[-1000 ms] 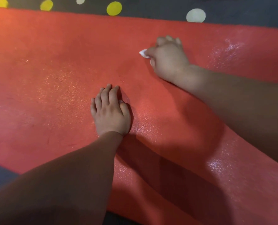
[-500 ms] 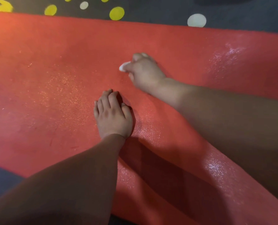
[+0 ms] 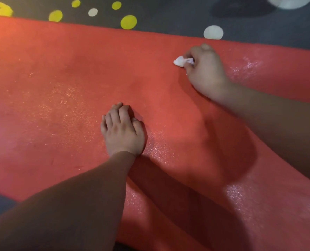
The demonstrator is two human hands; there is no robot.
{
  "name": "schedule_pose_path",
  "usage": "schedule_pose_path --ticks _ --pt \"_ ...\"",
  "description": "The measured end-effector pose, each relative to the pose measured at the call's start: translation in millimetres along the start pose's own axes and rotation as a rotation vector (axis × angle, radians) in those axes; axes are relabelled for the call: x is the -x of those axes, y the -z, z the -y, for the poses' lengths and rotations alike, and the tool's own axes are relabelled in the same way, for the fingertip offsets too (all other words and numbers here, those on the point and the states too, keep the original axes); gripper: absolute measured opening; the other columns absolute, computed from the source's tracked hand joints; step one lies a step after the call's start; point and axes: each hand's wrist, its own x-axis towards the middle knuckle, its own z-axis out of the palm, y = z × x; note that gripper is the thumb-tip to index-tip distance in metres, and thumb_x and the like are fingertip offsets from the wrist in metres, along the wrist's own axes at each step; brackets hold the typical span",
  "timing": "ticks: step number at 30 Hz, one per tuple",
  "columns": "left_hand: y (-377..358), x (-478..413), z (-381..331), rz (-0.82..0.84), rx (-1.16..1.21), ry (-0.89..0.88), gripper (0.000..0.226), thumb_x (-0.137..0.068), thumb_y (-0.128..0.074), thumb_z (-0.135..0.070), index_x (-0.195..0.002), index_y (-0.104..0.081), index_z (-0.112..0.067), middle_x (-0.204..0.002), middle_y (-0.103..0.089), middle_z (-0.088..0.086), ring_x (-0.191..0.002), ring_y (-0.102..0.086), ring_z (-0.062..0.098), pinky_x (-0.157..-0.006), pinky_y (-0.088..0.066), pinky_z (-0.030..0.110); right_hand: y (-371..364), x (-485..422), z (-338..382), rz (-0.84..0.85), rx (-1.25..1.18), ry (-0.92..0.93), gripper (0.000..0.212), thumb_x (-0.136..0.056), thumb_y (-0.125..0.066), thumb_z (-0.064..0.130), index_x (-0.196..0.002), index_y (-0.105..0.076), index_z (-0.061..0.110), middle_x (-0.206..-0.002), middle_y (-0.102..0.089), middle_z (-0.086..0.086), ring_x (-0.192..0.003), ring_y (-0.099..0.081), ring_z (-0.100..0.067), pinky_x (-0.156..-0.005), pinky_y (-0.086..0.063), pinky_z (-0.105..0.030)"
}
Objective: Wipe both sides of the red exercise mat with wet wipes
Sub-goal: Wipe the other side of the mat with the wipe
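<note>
Red mat, dotted grey floor.

**Red mat on a dark, spotted floor**

The exercise mat is one plain coral red with a fine grainy surface and no printed pattern. Pale, glittering patches of sheen mark the mat's right part, and a fainter speckled shine crosses its middle. Dark reddish-brown shadows lie over its near right part. On the mat's far right part, a crumpled wet wipe is white. Beyond the mat's far edge the floor covering is dark grey, scattered with round yellow-green dots and off-white dots. Past the mat's far left corner is a bright yellow jagged shape. By the mat's near left corner the floor looks dull blue-grey.
</note>
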Motion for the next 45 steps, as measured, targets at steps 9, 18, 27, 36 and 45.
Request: schedule_pose_path --ticks 9,18,27,36,45 --pt "0 1 -1 -0.003 -0.018 -0.004 0.042 -0.090 -0.050 -0.026 -0.130 -0.054 -0.013 -0.139 -0.054 0.010 -0.131 -0.043 0.032 -0.113 -0.032 0.057 15 48 0 0.403 -0.018 0.421 0.011 -0.091 -0.067 0.013 -0.100 -0.073 0.013 -0.096 -0.065 -0.005 -0.094 -0.062 -0.026 -0.087 -0.048 -0.038" --pt "3 1 -4 0.037 -0.036 0.015 0.042 -0.089 -0.044 -0.029 -0.126 -0.054 -0.011 -0.135 -0.054 0.013 -0.128 -0.044 0.036 -0.112 -0.032 0.057 18 46 18 0.494 0.054 0.210 0.012 -0.086 -0.070 0.020 -0.099 -0.068 0.020 -0.095 -0.059 0.004 -0.093 -0.061 -0.021 -0.081 -0.048 -0.033" --pt "3 -39 -43 0.082 0.065 0.094 0.037 -0.082 -0.041 -0.032 -0.110 -0.053 -0.010 -0.126 -0.049 0.017 -0.124 -0.043 0.038 -0.111 -0.029 0.057 19 69 1 0.471 0.023 0.572 0.018 -0.096 -0.064 0.017 -0.107 -0.072 0.005 -0.105 -0.057 -0.009 -0.083 -0.058 -0.020 -0.077 -0.045 -0.028" --pt "-20 -35 -50 0.010 -0.009 0.045 0.046 -0.086 -0.044 -0.032 -0.129 -0.052 -0.016 -0.137 -0.052 0.012 -0.135 -0.042 0.035 -0.122 -0.021 0.056 21 -5 -52 -0.028 0.282 -0.037 0.019 -0.096 -0.047 0.006 -0.104 -0.063 0.000 -0.115 -0.055 -0.023 -0.100 -0.057 -0.040 -0.087 -0.045 -0.041" --pt "-20 -38 -50 -0.006 -0.042 0.028 0.046 -0.085 -0.044 -0.032 -0.126 -0.053 -0.014 -0.131 -0.054 0.015 -0.128 -0.045 0.039 -0.119 -0.025 0.057 -21 -22 -9 0.214 0.145 0.493 0.032 -0.086 -0.048 0.000 -0.106 -0.073 0.007 -0.105 -0.065 -0.016 -0.099 -0.058 -0.036 -0.089 -0.047 -0.039"
